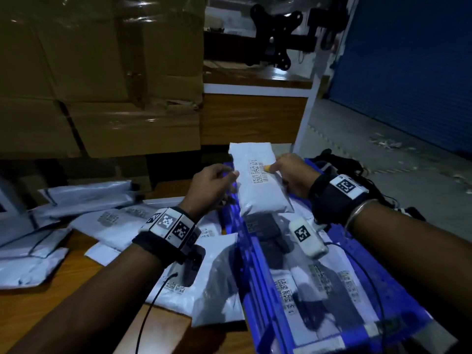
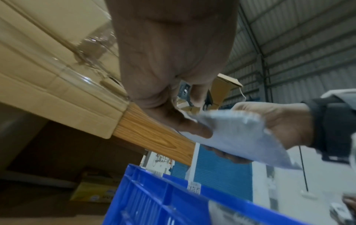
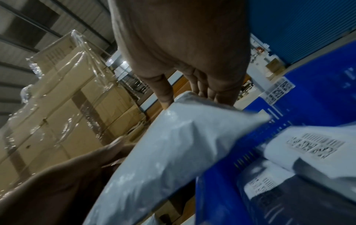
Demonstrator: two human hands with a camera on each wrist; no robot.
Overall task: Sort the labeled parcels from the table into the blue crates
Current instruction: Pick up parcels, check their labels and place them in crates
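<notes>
Both hands hold a white plastic mailer parcel with a printed barcode label above the far end of the blue plastic crate: the left hand pinches its left edge with curled fingers, and the right hand grips its right edge, thumb on the label. More white labelled parcels lie inside the crate, and others are spread on the wooden tabletop to the left.

We count one blue crate, one parcel held above it, at least three parcels inside it.
</notes>
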